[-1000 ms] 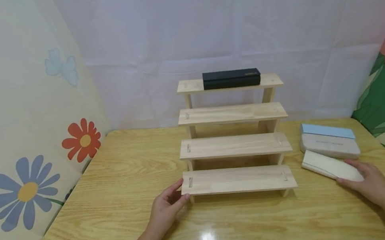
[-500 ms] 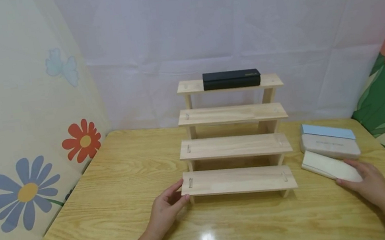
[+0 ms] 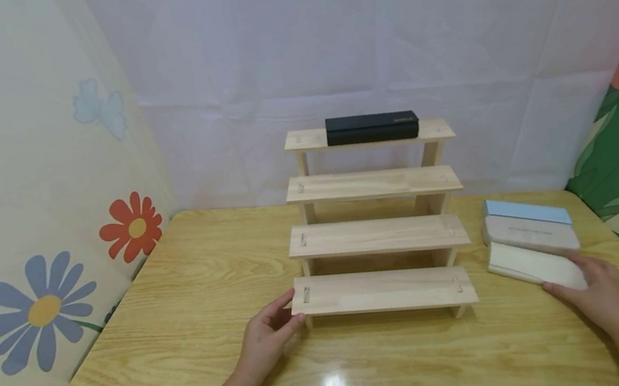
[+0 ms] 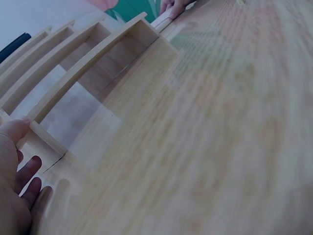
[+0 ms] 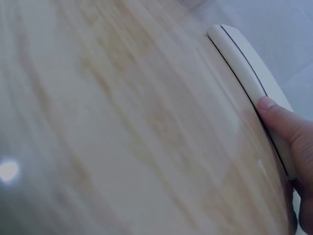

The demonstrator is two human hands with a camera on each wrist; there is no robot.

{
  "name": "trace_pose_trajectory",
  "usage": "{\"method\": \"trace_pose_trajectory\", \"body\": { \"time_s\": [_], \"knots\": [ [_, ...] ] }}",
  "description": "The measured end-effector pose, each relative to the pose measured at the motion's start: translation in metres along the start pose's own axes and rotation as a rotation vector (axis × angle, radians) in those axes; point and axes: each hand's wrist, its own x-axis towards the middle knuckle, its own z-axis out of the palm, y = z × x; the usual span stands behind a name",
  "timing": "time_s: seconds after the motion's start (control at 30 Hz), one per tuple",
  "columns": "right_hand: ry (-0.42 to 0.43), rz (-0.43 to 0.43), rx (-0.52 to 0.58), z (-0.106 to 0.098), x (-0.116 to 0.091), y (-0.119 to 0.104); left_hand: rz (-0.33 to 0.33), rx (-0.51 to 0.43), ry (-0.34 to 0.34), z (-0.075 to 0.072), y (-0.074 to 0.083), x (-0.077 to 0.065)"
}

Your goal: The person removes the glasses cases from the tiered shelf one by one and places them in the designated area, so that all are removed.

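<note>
A tiered wooden display stand (image 3: 385,290) stands in the middle of the table. My left hand (image 3: 266,337) holds the left end of its lowest shelf, thumb at the front corner; the left wrist view shows the other fingers below the board. On the right, my right hand (image 3: 599,292) grips the near end of a white glasses case (image 3: 533,265), which lies slantwise on the table. In the right wrist view the thumb presses the case's (image 5: 239,61) near side; the other fingers are mostly hidden. A black glasses case (image 3: 372,128) lies on the top shelf.
A grey case with a light blue strip (image 3: 531,227) lies just behind the white one. The wood-grain table (image 3: 193,284) runs back to a white cloth backdrop (image 3: 245,46). A panel with painted flowers (image 3: 42,187) borders the left side, another the right.
My right hand and the white glasses case have shifted slightly to the right, the case turning a little. The left hand and the stand stay where they were.
</note>
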Motion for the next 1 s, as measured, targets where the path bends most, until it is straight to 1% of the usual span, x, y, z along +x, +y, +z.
{"method": "trace_pose_trajectory", "body": {
  "time_s": [0.1, 0.27, 0.43, 0.67, 0.77, 1.0],
  "knots": [
    [-0.002, 0.043, 0.007, -0.0013, 0.0001, -0.0013, -0.003, -0.004, -0.001, 0.0, 0.0002, -0.0001],
    [-0.031, 0.121, 0.056, -0.0039, 0.0003, -0.0015, -0.005, -0.016, -0.004, 0.0002, 0.0014, -0.0002],
    [-0.048, 0.136, 0.095, -0.0051, -0.0003, 0.0003, -0.003, -0.021, -0.002, 0.0004, 0.0018, -0.0005],
    [-0.038, 0.249, 0.146, -0.0047, 0.0014, -0.0001, -0.007, -0.022, -0.005, 0.0006, 0.0021, -0.0011],
    [-0.029, 0.263, 0.142, -0.0045, 0.0013, -0.0007, -0.008, -0.018, -0.005, 0.001, 0.002, -0.0006],
    [-0.02, 0.251, 0.116, -0.0044, 0.0008, 0.0005, -0.007, -0.012, -0.001, 0.001, 0.0014, 0.0003]
  ]
}}
